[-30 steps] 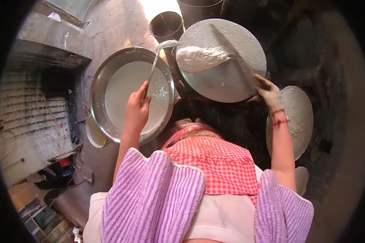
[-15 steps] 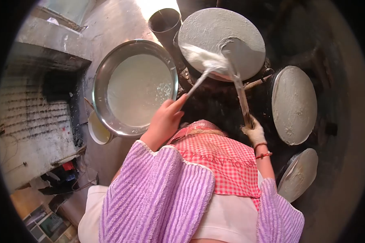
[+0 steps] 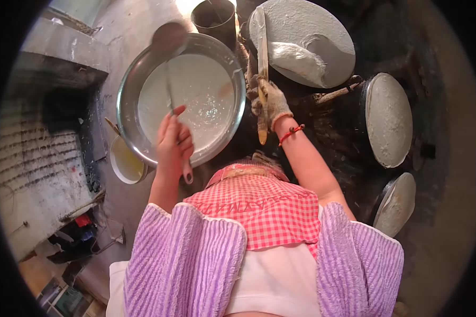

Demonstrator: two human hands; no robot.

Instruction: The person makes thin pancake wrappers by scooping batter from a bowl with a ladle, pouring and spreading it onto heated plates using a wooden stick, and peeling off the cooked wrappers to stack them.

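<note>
My left hand [image 3: 173,138] grips the handle of a ladle [image 3: 169,39], whose blurred bowl is over the back rim of a large metal basin [image 3: 128,100] of white batter [image 3: 180,100]. My gloved right hand [image 3: 271,103] is closed round a long flat wooden scraper [image 3: 262,50], which points away from me along the left edge of a round griddle [image 3: 341,61]. White batter coats the back of that griddle, and a thick folded lump of batter [image 3: 297,59] lies across its middle, right of the scraper.
Two more round plates, [image 3: 388,120] and a smaller one [image 3: 395,206], both white-coated, stand at the right. A dark bucket [image 3: 213,18] is behind the basin. A white bowl of yellowish liquid [image 3: 127,158] sits left of the basin. A stick [image 3: 336,95] juts out below the griddle.
My left hand has drawn the ladle from the griddle back over the basin. My right hand has moved left and forward, and the scraper has swung to the griddle's left edge.
</note>
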